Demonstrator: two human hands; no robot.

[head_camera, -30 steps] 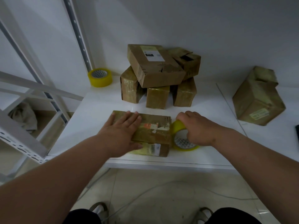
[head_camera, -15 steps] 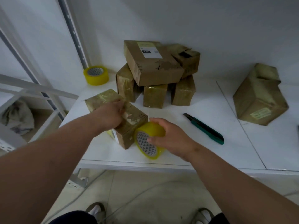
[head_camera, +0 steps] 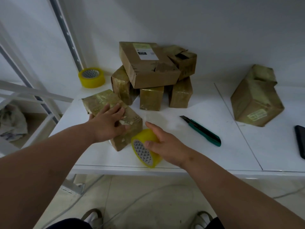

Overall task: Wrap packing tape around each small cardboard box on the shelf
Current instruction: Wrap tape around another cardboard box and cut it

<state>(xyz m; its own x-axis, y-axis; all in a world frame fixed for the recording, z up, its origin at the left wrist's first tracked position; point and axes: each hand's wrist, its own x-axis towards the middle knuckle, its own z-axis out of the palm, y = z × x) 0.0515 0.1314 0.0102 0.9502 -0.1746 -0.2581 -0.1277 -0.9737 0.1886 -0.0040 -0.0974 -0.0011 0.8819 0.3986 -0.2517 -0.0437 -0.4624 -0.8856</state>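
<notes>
A small tape-covered cardboard box (head_camera: 100,101) lies slantwise near the front of the white shelf (head_camera: 189,149). My left hand (head_camera: 107,123) lies flat on its top with the fingers spread and the thumb at the box's left side. My right hand (head_camera: 162,144) grips a yellow roll of packing tape (head_camera: 145,148) that stands on edge against the box's near right corner. A pile of several more small boxes (head_camera: 150,66) stands behind it.
A second yellow tape roll (head_camera: 91,77) sits at the back left by the shelf upright. A green utility knife (head_camera: 203,131) lies right of my right hand. A larger taped box (head_camera: 255,98) stands at the right, and a dark phone (head_camera: 301,141) lies at the right edge.
The box was turned from crosswise to slanting. My left hand went from gripping its side to lying flat on top. The tape roll came round to the near right corner, uncovering the knife.
</notes>
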